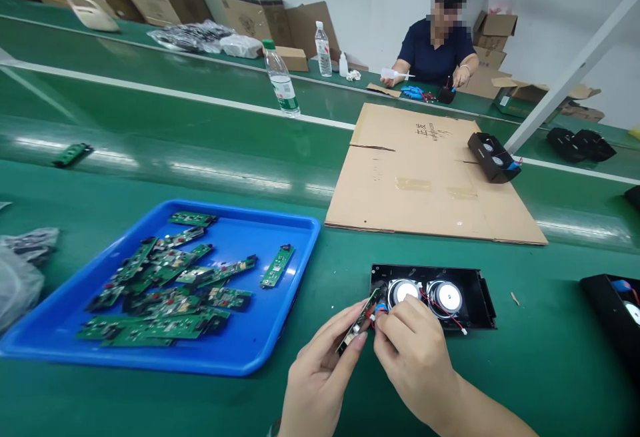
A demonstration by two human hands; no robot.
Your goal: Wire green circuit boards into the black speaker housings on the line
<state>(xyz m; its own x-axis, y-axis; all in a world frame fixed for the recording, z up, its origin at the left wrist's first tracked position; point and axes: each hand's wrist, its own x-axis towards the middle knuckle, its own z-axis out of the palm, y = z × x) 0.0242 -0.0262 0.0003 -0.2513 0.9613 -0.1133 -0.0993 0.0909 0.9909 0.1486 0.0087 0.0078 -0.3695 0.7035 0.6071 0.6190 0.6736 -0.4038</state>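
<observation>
My left hand (pixel 323 367) is closed on a narrow green circuit board (pixel 359 323), held tilted between thumb and fingers. Beside it, my right hand (pixel 417 357) pinches a small white wire plug (pixel 372 317) close to the board's upper part; whether the plug is seated cannot be made out. Something blue (pixel 381 307) shows just behind the right fingertips. Beyond both hands lies an open black speaker case (pixel 470 280). Two round speakers (pixel 447 298) sit in it, and a red and black wire with a white connector (pixel 464 331) hangs over its near edge.
At the left, a blue tray (pixel 245 363) holds several circuit boards. Flat cardboard (pixel 390 203) lies beyond the case, bearing another black case (pixel 495 157). A water bottle (pixel 283 83) stands behind. A person (pixel 433 57) works across the line. Another case (pixel 610 310) sits right.
</observation>
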